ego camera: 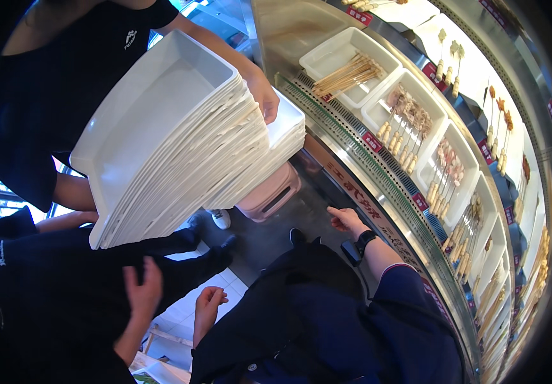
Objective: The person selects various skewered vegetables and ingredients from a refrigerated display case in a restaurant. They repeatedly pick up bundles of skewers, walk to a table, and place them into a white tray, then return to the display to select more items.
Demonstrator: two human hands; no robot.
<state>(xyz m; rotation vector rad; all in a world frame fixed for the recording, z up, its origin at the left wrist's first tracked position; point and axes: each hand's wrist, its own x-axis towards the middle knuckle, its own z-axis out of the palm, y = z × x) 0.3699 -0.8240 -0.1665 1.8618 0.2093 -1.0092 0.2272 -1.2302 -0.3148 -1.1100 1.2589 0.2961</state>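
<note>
My right hand (345, 220), with a dark band and a small device at its wrist, is held out in front of the display case, fingers loosely curled and holding nothing. Lower down, beside my body, is my left hand (211, 303), empty, its fingers partly bent and thumb near them. Neither hand touches the tall stack of white plastic trays (180, 168) ahead. A person in black has an arm around that stack and a hand on a second, lower stack of white trays (288, 117) beside it.
A refrigerated display case (353, 139) curves along the right, holding white trays of skewers (353, 74). Beyond the tray stack is a pink plastic stool or bin (276, 192) above the dark floor. Another person (40, 288) stands close on the left, one hand raised.
</note>
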